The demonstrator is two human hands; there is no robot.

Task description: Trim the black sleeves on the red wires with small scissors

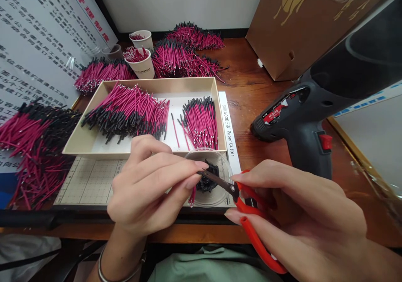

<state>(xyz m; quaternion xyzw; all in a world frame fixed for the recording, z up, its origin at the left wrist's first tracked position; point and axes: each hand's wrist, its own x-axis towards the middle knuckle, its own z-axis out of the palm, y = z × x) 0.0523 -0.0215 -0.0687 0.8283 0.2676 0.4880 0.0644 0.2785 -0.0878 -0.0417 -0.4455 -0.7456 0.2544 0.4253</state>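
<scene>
My left hand (150, 185) is closed in a pinch on a short pink wire (192, 196), whose lower end pokes out below my fingers. In my right hand (301, 215) is a pair of scissors (256, 204) with red handles. The dark blade tips meet my left fingertips, so I cannot see exactly what lies between them. Beneath both hands stands a clear round cup (221, 194) holding small black pieces (207, 185). Just behind, a cream box (144, 151) contains two heaps of pink wires (199, 125) with black sleeved ends.
A paper cutter board (91, 181) lies under the box. More wire bundles pile up at the left (37, 144) and back (182, 58), beside paper cups (143, 66). To the right stand a black heat gun (307, 127) and a brown carton (282, 35).
</scene>
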